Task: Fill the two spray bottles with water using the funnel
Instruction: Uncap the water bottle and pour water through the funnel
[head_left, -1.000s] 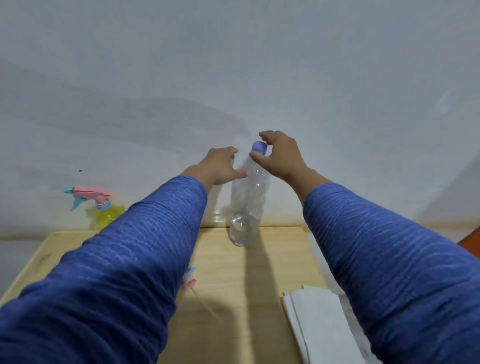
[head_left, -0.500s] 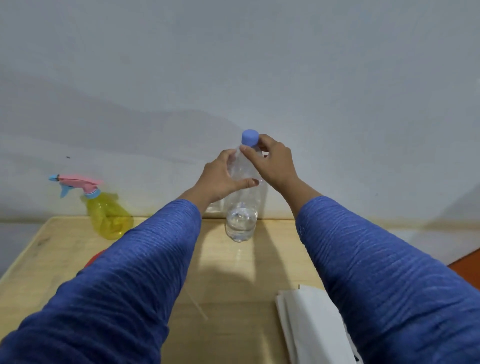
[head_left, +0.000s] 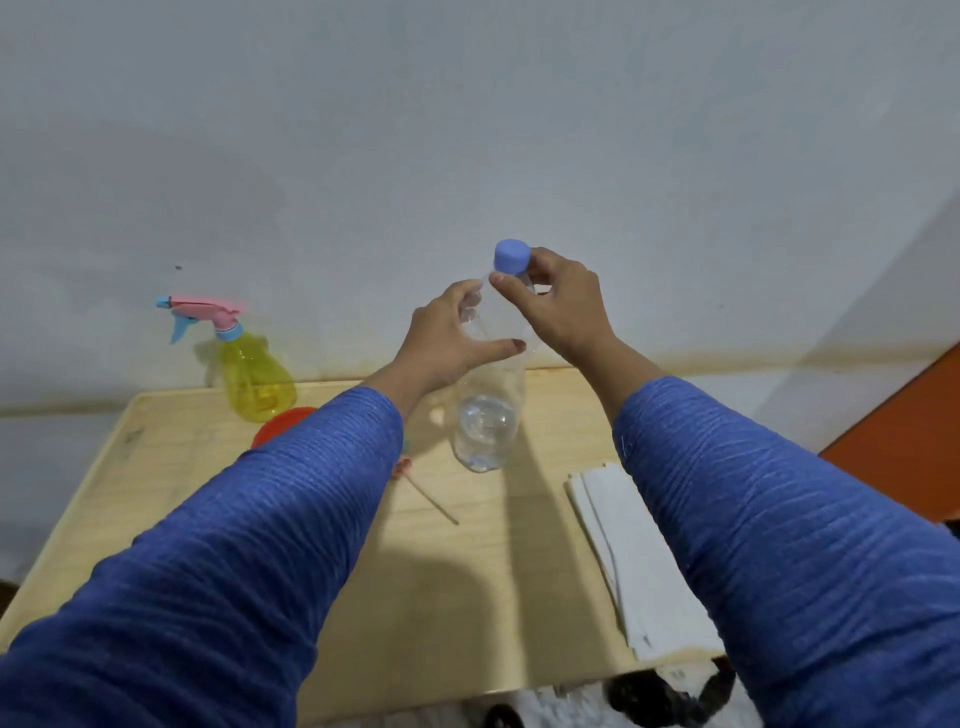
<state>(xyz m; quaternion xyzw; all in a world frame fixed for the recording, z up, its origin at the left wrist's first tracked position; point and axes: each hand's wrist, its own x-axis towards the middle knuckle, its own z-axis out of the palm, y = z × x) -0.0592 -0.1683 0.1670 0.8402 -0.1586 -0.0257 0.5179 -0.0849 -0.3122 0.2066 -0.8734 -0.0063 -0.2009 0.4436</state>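
Spray bottle (head_left: 255, 376), yellow, pink-and-blue trigger head: upright at the worktop's (head_left: 467, 597) far left edge, by the wall. Red funnel (head_left: 280, 423): just in front of it, partly hidden by the left sleeve. Clear water bottle (head_left: 488, 415): upright, centre rear. Left hand (head_left: 449, 343): grip curled round its upper body. Right hand (head_left: 558, 306): grip pinching the blue cap (head_left: 511, 256). White folded cloth (head_left: 623, 545): right side.

Dim, soft light. Dark arm shadows on desk (head_left: 467, 597) toward 6 o'clock. Edges bent, slightly blurry.
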